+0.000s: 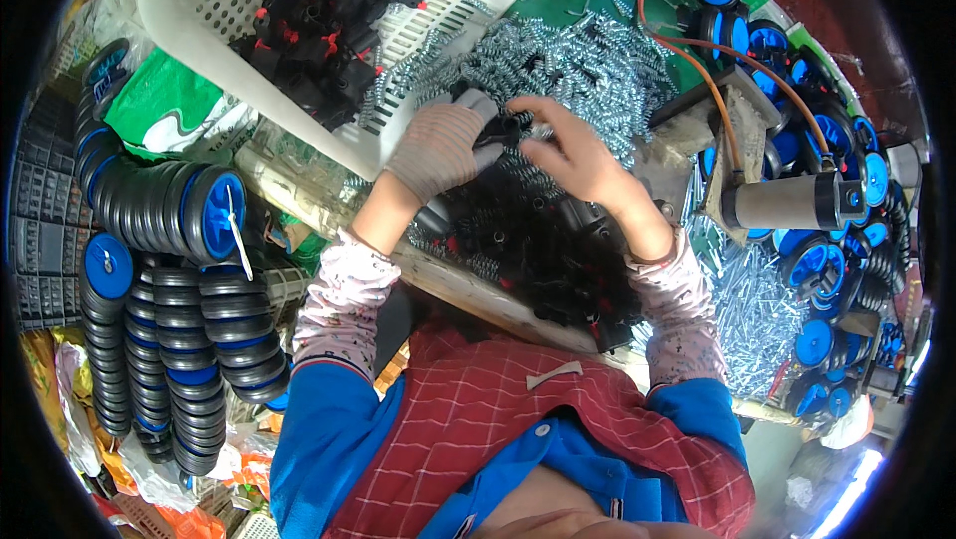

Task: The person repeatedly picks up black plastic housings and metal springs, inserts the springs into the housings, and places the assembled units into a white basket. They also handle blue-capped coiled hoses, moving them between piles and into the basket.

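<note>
Head view: gloved left hand (435, 147) closed around a black part (512, 128), which sits between both hands, near the silver springs (602, 71); whether the curved right hand (578, 155) pinches it, I can't tell. Small print marks the green-and-white bag (149, 101).

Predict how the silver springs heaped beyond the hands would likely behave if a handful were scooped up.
The springs would probably snag on one another, as their coils lie jumbled together. Each is likely light and springy for its size, being thin wire wound with gaps. Stray ones may roll, since the coils look round.
</note>
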Available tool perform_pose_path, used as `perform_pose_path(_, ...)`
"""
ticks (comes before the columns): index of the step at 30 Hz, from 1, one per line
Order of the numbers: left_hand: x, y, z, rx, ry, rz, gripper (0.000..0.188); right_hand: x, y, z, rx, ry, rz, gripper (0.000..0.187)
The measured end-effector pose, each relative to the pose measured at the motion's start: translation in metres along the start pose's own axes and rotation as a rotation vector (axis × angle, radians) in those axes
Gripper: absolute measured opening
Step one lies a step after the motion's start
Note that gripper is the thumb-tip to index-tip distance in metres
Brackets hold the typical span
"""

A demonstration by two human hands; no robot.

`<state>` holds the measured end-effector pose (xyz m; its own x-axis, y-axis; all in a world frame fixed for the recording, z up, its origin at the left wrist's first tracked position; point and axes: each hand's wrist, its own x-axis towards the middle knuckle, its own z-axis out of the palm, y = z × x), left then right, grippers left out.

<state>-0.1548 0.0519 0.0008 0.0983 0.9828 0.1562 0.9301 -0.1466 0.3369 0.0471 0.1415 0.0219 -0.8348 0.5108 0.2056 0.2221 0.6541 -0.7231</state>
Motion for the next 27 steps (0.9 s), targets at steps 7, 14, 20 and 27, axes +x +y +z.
perform_pose_path(7, -0.005, -0.013, 0.029, 0.2, 0.164, 0.249, 0.037, -0.017, 0.021, -0.007, 0.074, 0.09, 0.112, 0.024)
perform_pose_path(14, -0.002, -0.012, 0.027, 0.15, 0.173, 0.245, 0.037, -0.007, 0.01, 0.009, -0.228, 0.036, -0.053, 0.022)
perform_pose_path(20, -0.003, -0.019, 0.03, 0.131, 0.109, 0.216, 0.036, 0.03, -0.002, -0.018, -0.073, -0.214, 0.049, 0.031)
perform_pose_path(27, 0.005, -0.016, 0.022, 0.119, -0.016, 0.288, 0.034, 0.177, 0.097, 0.0, -0.538, 0.168, -0.012, 0.02)
